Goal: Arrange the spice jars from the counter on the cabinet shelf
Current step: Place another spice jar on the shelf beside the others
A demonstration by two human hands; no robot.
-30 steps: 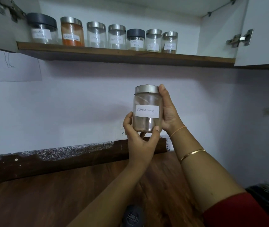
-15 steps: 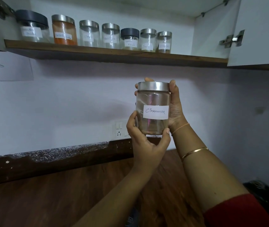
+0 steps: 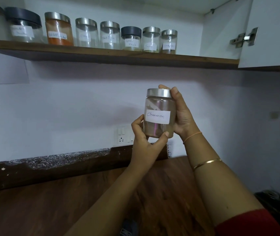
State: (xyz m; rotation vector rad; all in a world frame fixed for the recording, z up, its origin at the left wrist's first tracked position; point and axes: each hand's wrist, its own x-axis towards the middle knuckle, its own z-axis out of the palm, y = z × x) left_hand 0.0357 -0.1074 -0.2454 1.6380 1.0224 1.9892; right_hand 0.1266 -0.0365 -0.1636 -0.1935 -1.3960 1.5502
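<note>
**A:** Below the grip lies the brown wood-grain counter [image 3: 50, 210]; well above it runs the dark wooden cabinet shelf [image 3: 118, 55]; up and to the right of the grip hangs the open white cabinet door [image 3: 272, 31]. What worries you?

**B:** The lift. The shelf's front edge sits between the grip and the free board; I judge a jar raised too low could knock its base on that edge.

**A:** And the row of seven labelled glass jars [image 3: 109, 35], up and left of the grip?

**B:** The free space is at the row's right end, almost straight above the grip; a careless slide could nudge the small end jar [image 3: 168, 42].

**A:** Where is the jar itself?

**B:** The clear glass jar with a brushed metal lid and a white "Cinnamon" label [image 3: 158, 114] is in mid-air, upright, clasped by both hands; the left hand [image 3: 144, 142] curls round its base from below; the right hand [image 3: 181, 116] wraps its right side, thumb tip at the lid rim.

**A:** Any risk there?

**B:** Smooth glass; if one hand lets go to reach up, the other might slip, or pull on the lid alone.
</note>
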